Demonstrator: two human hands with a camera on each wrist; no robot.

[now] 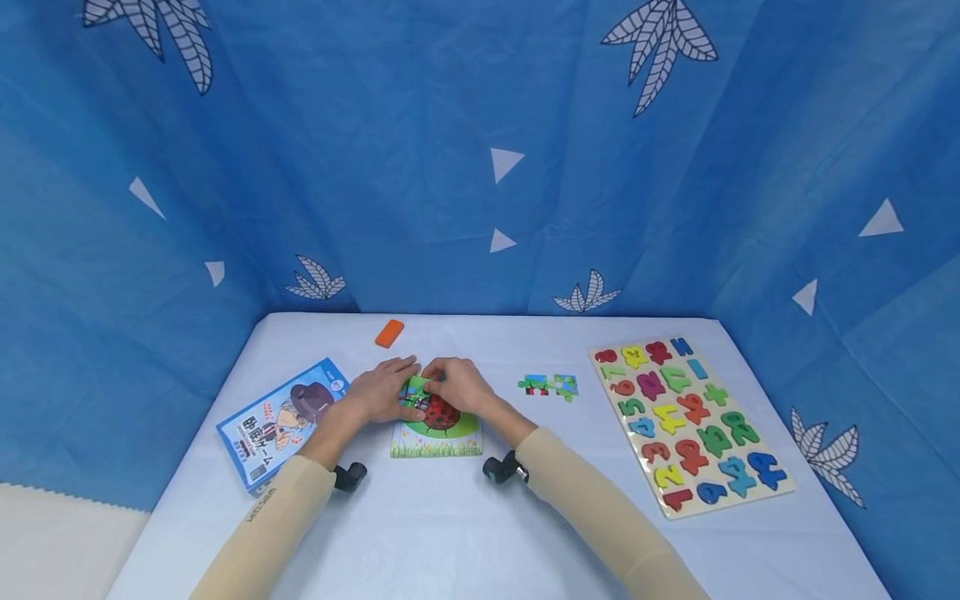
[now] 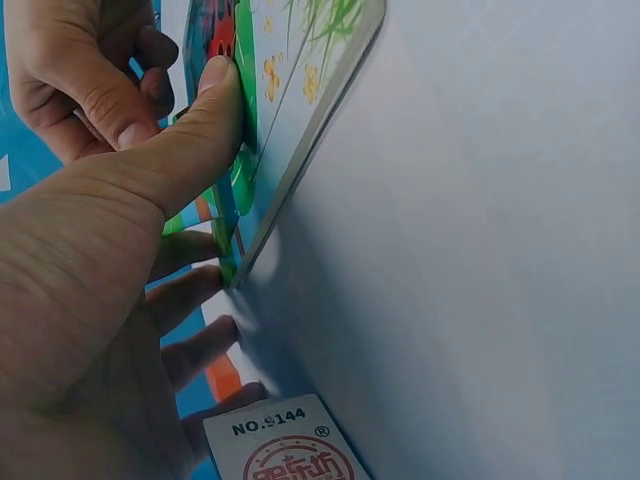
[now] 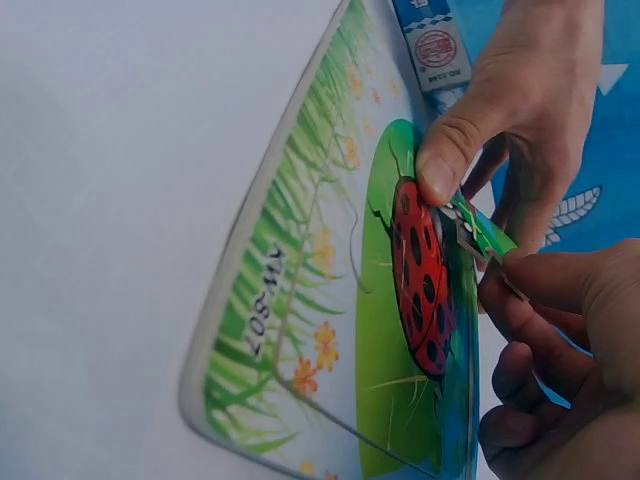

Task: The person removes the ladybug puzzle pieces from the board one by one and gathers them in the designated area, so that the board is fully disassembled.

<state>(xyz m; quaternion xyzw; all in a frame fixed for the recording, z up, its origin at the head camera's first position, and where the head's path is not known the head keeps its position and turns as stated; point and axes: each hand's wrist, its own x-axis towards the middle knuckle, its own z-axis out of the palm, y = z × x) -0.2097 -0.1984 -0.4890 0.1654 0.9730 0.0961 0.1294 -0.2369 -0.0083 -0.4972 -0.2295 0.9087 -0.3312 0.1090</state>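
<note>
A square puzzle board point(image 1: 438, 451) with a red ladybug picture point(image 3: 425, 285) lies on the white table between both hands. My left hand point(image 1: 384, 393) rests at its left side, the thumb pressing on the picture near the ladybug's head and the other fingers stretched along the board's edge. Between thumb and forefinger, my right hand point(image 1: 461, 385) pinches a green puzzle piece point(image 3: 492, 238) at the far part of the board. That piece sits tilted over the picture, close to the left thumb. In the head view, my fingers hide part of it.
Several joined puzzle pieces point(image 1: 550, 385) lie to the right. Farther right is a wooden board point(image 1: 750, 493) of coloured numbers and signs. A blue game box point(image 1: 281, 425) stands close to my left forearm. An orange block point(image 1: 389, 333) lies near the back edge, before a blue curtain point(image 1: 450, 167).
</note>
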